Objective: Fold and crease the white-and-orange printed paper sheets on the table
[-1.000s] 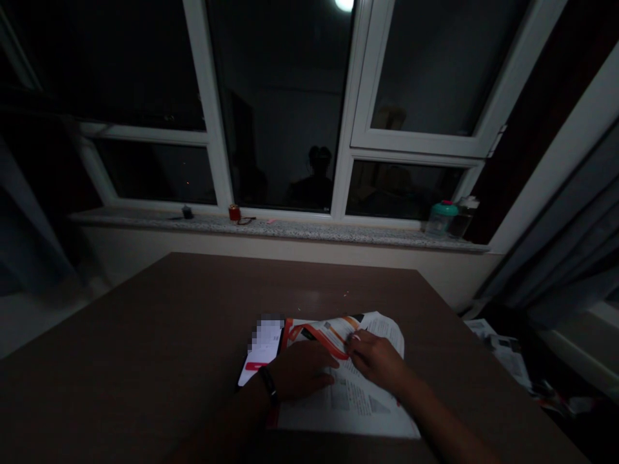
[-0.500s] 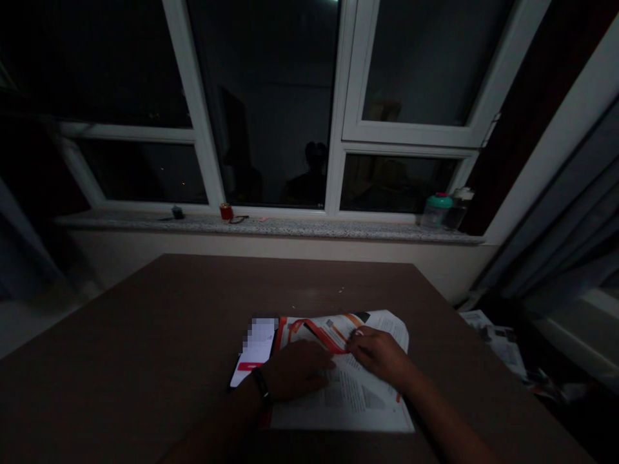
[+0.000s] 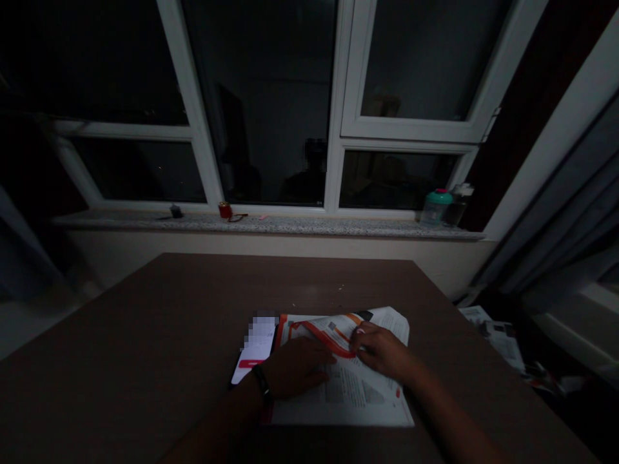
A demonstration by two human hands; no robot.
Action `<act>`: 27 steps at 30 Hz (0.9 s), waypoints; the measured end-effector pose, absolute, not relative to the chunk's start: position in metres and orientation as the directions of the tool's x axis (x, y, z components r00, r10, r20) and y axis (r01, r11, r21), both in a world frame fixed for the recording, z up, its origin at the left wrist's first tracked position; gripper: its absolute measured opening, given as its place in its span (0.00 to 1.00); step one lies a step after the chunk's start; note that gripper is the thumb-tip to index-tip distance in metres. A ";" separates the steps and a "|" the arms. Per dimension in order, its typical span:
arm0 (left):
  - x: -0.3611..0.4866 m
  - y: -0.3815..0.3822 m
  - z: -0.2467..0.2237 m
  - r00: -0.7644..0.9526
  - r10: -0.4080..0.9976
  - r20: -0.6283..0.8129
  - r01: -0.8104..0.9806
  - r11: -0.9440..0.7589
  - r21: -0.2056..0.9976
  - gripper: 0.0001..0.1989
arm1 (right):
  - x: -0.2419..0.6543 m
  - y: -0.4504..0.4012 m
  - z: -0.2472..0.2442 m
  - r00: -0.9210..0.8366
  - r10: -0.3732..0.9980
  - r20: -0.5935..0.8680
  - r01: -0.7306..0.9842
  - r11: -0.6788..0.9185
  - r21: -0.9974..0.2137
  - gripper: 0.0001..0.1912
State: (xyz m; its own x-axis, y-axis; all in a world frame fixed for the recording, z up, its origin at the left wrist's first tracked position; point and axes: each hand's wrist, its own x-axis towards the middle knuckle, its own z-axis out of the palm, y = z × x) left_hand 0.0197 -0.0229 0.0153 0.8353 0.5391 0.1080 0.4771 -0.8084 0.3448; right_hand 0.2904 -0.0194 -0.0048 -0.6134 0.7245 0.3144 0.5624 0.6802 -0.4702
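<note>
Phone (image 3: pixel 255 348) lies lit on the tabletop (image 3: pixel 145 335), just beside the left hand (image 3: pixel 294 368), which presses flat and open on the printed sheet (image 3: pixel 348 386). The right hand (image 3: pixel 382 351) pinches the folded orange edge; an uneven pull could tear or crease it crooked. Bottles (image 3: pixel 442 206) stand well apart on the windowsill (image 3: pixel 290 225).

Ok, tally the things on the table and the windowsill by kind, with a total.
Printed sheet: 1
Phone: 1
Bottles: 2
Red item on sill: 1
Dark item on sill: 1
Total: 6
The left hand and right hand both press on the sheet.
</note>
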 end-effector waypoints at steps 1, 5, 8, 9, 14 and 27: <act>0.020 -0.023 0.015 0.834 0.541 0.110 0.479 -0.808 0.344 0.16 | 0.290 -0.020 -0.004 -0.615 0.724 0.313 0.562 0.680 -0.471 0.11; 0.021 -0.024 0.015 0.844 0.518 0.142 0.452 -0.828 0.332 0.12 | 0.289 -0.021 -0.001 -0.610 0.733 0.301 0.575 0.671 -0.468 0.11; 0.023 -0.024 0.016 0.849 0.487 0.205 0.419 -0.857 0.299 0.12 | 0.288 -0.021 0.000 -0.613 0.729 0.304 0.571 0.675 -0.466 0.11; 0.023 -0.023 0.016 0.842 0.487 0.232 0.421 -0.862 0.283 0.13 | 0.289 -0.021 -0.001 -0.615 0.726 0.309 0.566 0.679 -0.469 0.11; 0.022 -0.020 0.009 0.772 0.580 0.260 0.537 -0.814 0.219 0.24 | 0.290 -0.020 -0.004 -0.613 0.722 0.320 0.544 0.680 -0.492 0.10; 0.022 -0.019 0.002 0.760 0.642 0.098 0.611 -0.758 0.230 0.31 | 0.289 -0.024 0.003 -0.576 0.758 0.306 0.560 0.639 -0.527 0.04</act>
